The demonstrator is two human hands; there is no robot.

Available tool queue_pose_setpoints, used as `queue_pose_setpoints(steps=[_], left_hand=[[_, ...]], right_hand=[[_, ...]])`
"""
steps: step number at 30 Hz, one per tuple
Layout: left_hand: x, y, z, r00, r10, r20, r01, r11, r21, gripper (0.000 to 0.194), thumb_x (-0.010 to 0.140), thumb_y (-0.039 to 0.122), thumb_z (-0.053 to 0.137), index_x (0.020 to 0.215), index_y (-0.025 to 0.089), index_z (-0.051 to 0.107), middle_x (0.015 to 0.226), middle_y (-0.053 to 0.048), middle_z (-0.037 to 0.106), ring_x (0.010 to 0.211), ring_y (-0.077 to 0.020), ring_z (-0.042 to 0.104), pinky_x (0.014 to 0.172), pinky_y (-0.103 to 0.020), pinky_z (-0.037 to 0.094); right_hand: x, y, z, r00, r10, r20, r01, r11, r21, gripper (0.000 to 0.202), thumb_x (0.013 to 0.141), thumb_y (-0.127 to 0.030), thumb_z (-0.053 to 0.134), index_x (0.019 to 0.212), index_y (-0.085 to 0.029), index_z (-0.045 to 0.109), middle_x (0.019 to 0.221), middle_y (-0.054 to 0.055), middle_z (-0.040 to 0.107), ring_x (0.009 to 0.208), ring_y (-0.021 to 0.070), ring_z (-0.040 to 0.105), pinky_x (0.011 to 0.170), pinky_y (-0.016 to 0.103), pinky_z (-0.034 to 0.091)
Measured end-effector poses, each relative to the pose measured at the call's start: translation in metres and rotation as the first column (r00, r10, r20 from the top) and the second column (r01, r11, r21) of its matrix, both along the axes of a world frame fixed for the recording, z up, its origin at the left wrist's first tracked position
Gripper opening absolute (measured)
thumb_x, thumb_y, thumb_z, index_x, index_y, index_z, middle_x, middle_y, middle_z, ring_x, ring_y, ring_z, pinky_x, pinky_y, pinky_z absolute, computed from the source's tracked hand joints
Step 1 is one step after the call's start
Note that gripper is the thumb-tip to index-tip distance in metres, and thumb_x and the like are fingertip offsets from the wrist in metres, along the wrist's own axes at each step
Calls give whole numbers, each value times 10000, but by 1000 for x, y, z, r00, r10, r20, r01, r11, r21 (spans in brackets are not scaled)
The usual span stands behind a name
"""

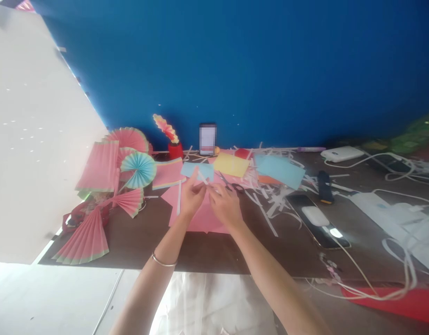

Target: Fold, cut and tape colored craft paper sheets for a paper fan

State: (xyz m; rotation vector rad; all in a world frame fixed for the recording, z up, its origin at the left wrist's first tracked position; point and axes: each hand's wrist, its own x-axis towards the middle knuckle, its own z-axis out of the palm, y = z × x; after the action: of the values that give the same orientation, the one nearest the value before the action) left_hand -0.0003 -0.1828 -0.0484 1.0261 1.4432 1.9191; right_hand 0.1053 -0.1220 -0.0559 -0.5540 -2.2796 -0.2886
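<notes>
White paper strip: narrow, pale, short in the part that shows, slanting down from upper left to lower right; edges slightly blurred. It is between the fingertips of both hands, raised over pink paper on the dark table.

Left hand: narrow, fingers curled in, thumb side up along the strip, holding it. Metal bangle on that forearm. Right hand: also narrow, fingertips drawn together at the strip's lower end. Exact finger placement too blurred to tell. The hands are just beside each other, the strip in front of the left palm and to the left of the right fingertips.

Close by: black scissors just beyond the right hand; blue sheet behind the left; yellow sheet farther back. Another blue sheet lies to the right among loose white strips.

Containers: red cup near the blue wall, upright, a pleated red-and-yellow paper piece standing in it, tilted left. Pleated paper fans, pink and turquoise, crowd the table's left end.
</notes>
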Motion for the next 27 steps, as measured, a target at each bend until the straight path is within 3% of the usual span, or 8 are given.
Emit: queue_pose_setpoints(steps=[6,11,16,21,27], left_hand=[[0,-1,3,1000,-22,4,22,1000,13,666,776,205,575,1390,231,319,901,-26,692,1110,-211,579,970,-357,436],[1,-1,4,999,-38,33,36,998,42,684,759,198,590,1387,258,324,1105,-47,653,1104,-222,582,974,-369,436],[3,-2,6,995,-23,99,19,999,49,673,748,189,591,1367,311,357,1372,-36,464,1108,-247,577,954,-366,456],[3,1,2,983,45,177,-51,998,30,600,794,283,580,1358,309,375,1388,-32,444,1145,-247,550,957,-359,454],[1,7,-7,964,112,240,-128,990,52,602,763,341,646,1324,284,436,1309,-58,532,1206,-239,496,1003,-352,406]], right_hand=[[0,1,-1,1000,-6,7,6,1000,-10,296,859,-88,431,1026,-189,654,960,49,676,709,138,612,663,268,393],[0,1,-4,1000,-9,20,10,1000,-28,302,870,-100,422,1062,-194,635,975,54,658,710,135,601,674,275,391],[0,1,-4,1000,5,27,-5,1000,-9,305,874,-89,409,1046,-194,639,974,61,648,749,147,593,701,286,392],[1,-3,-2,997,2,77,1,1000,-31,331,869,-65,402,1083,-199,616,988,69,628,723,149,566,761,321,390],[4,-12,10,990,-29,137,16,995,98,321,864,-34,378,1029,-170,618,960,68,649,702,149,534,716,317,381]])
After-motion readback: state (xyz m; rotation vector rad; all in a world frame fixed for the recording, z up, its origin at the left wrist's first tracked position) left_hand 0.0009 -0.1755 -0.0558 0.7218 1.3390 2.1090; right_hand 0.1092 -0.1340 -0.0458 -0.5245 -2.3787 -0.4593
